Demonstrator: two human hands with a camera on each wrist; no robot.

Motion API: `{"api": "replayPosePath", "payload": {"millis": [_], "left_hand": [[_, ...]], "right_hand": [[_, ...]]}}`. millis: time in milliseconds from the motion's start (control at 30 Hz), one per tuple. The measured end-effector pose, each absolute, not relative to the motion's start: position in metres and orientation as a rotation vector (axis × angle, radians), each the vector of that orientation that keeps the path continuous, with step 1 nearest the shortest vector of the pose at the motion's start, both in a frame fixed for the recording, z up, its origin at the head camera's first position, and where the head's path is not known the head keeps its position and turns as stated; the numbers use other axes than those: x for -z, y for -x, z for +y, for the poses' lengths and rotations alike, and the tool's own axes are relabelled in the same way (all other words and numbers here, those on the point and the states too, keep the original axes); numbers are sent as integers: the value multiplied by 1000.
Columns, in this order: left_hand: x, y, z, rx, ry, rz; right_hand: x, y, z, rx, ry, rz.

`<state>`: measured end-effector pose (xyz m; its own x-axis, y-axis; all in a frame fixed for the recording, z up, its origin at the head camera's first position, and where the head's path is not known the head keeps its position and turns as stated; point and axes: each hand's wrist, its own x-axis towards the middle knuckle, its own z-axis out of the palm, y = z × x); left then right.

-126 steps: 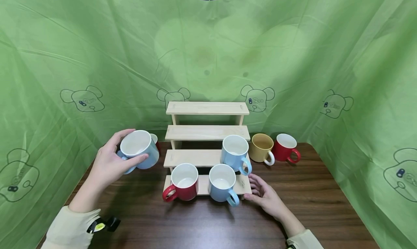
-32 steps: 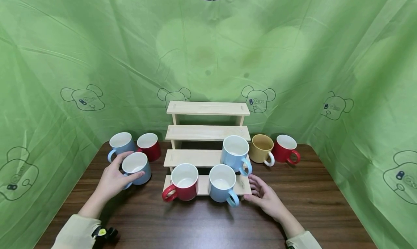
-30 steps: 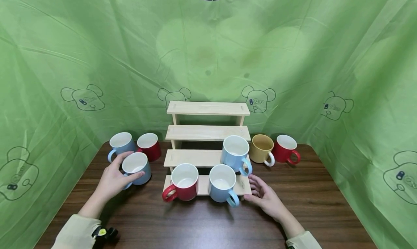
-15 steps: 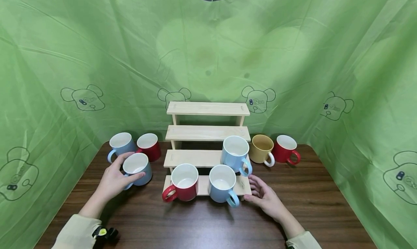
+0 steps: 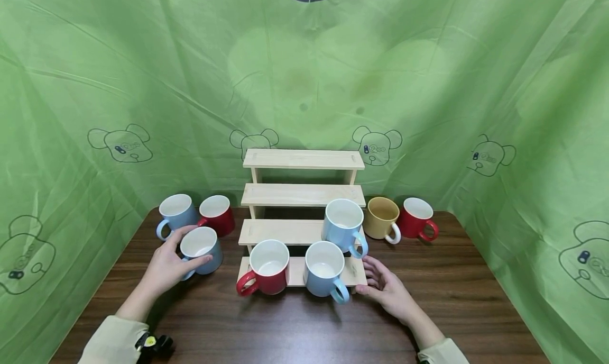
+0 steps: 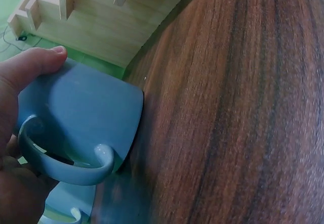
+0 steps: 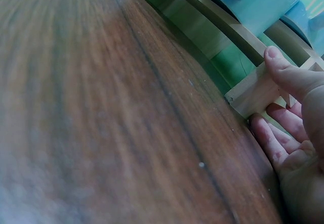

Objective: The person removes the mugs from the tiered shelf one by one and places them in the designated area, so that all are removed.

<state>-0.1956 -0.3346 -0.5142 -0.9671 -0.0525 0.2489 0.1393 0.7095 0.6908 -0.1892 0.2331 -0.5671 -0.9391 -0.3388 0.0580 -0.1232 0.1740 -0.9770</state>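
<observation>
My left hand [image 5: 166, 266] grips a light blue mug [image 5: 209, 255], with the thumb on its near side and the fingers around the far side. In the left wrist view, the mug's base is right at the table and its handle [image 6: 68, 168] lies beside the palm. My right hand [image 5: 387, 287] holds the front right corner of a stepped wooden rack [image 5: 285, 194], thumb at the front edge and fingers along the side. On the lowest step stand a red mug [image 5: 276, 279] and a blue mug [image 5: 321, 279]. Another blue mug [image 5: 338, 234] occupies the second step's right end.
Behind my left hand stand a blue mug [image 5: 176, 213] and a red mug [image 5: 219, 221]. To the rack's right are a yellow mug [image 5: 378, 224] with a white handle and a red mug [image 5: 411, 221]. Green cloth [image 5: 304, 78] encloses the dark wooden table [image 5: 304, 332].
My left hand has lowered the blue mug from the air to the table, uncovering the mugs behind. Over the last second it shifts slightly toward me. My right hand stays at the rack.
</observation>
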Motion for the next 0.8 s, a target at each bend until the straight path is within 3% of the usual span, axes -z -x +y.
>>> {"api": "replayPosePath", "payload": {"millis": [800], "left_hand": [[513,196,-336,1122,82,-2702]], "right_hand": [[568,189,233,1868,487,2283]]}}
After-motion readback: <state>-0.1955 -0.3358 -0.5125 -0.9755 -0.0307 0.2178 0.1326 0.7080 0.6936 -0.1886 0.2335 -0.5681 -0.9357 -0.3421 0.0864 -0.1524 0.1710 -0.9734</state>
